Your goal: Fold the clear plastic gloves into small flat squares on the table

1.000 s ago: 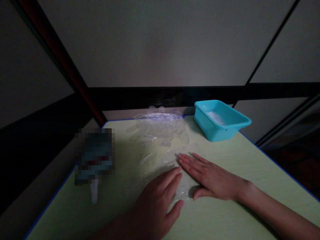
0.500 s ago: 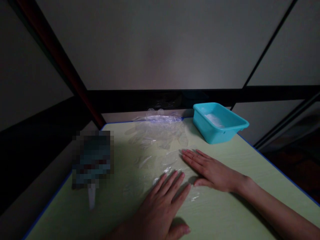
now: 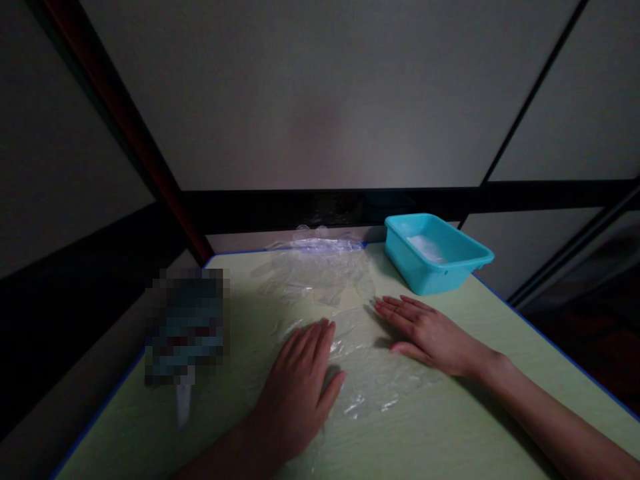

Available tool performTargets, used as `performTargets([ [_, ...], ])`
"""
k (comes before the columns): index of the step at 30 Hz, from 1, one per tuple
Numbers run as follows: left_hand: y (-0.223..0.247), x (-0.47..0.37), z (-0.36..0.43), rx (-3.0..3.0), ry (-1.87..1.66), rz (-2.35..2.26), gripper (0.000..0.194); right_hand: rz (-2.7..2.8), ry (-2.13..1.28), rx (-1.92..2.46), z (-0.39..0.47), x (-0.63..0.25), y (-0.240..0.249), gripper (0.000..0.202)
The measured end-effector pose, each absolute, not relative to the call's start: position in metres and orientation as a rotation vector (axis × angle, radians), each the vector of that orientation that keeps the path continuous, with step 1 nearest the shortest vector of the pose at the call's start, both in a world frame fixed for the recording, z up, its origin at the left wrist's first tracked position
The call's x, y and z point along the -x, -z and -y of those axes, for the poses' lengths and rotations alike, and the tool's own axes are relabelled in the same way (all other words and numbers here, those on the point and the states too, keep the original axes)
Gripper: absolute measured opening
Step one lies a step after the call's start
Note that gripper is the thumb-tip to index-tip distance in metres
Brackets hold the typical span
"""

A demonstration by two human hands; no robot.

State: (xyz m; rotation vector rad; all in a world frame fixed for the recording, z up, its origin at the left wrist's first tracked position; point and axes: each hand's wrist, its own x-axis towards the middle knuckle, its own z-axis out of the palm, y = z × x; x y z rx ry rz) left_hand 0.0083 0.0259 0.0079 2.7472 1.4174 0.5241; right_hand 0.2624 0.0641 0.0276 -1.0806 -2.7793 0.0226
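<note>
"Clear plastic film [image 3: 370,387]: where is it spread?"

"Across the middle of the pale green table [image 3: 425,440]. Taken from the film, the left hand [image 3: 295,393] is laid at eight o'clock, the right hand [image 3: 435,337] at two."

"Is anything gripped?"

"Nothing. Both hands are held flat with fingers extended; the film's left side is covered by the left. Whether the right is pressed on film cannot be told."

"And beyond?"

"Crumpled clear gloves [image 3: 315,270] are heaped at eleven, a turquoise tub [image 3: 435,277] is set at one, and a pixelated object [image 3: 187,327] is seen towards nine."
</note>
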Motion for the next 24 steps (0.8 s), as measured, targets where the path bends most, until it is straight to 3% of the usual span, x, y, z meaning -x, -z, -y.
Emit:
performTargets([
  [9,-0.009,-0.007,-0.029,-2.722,-0.604,-1.434,0.047,2.774,-0.016,0.933,-0.059,-0.26,-0.034,0.043],
  [18,-0.008,-0.003,-0.038,-2.731,-0.623,-1.469,0.047,2.851,-0.265,0.636,-0.044,-0.247,-0.036,0.043],
  [24,-0.02,-0.004,-0.03,-2.811,-0.627,-1.453,0.043,2.728,-0.203,0.436,-0.032,-0.237,-0.036,0.052],
])
